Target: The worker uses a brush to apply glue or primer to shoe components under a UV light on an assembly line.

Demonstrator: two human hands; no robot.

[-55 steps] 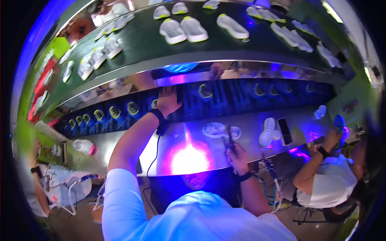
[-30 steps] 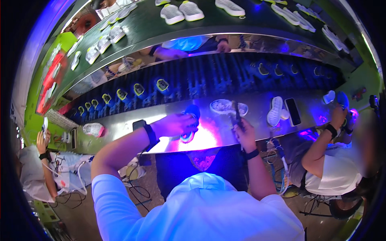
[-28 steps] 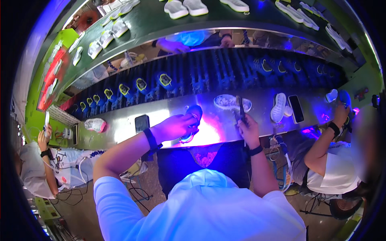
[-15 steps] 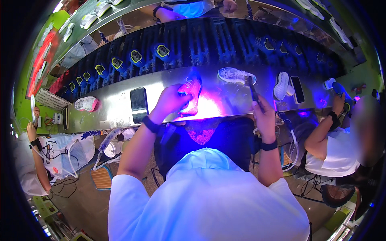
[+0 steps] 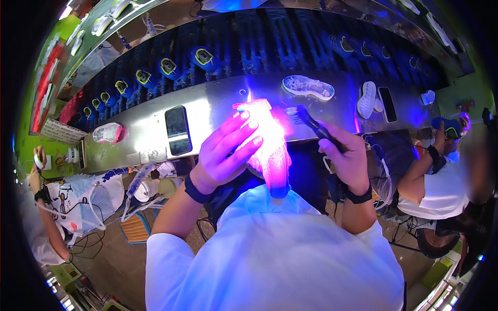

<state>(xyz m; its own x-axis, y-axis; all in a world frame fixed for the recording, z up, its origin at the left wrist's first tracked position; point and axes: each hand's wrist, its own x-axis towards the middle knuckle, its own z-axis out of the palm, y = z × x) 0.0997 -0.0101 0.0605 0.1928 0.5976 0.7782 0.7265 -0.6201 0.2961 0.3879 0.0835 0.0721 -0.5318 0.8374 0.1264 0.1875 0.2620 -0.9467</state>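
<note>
Strong pink-white light washes over a shoe (image 5: 275, 166), held lengthwise in front of my chest at the bench edge. My left hand (image 5: 223, 155) grips it from the left, fingers laid across its side; the thumb is hidden. In my right hand (image 5: 346, 158) is a black-handled brush (image 5: 307, 122), its bristles pointing left towards the shoe but apart from it. Beyond the brush, a white shoe sole (image 5: 308, 87) lies on the metal bench (image 5: 218, 98).
A dark phone (image 5: 178, 130) lies left of my left hand. Another sole (image 5: 367, 99) and phone (image 5: 386, 103) lie to the right. Behind the bench runs a dark rack (image 5: 249, 46) carrying blue shoes (image 5: 205, 58). Co-workers sit on both sides; the right one holds a blue shoe (image 5: 450, 128).
The shoe has come off the bench towards my chest and turned, with my left hand opening out along its side. My right hand has lowered the brush and swung its bristles left towards the shoe.
</note>
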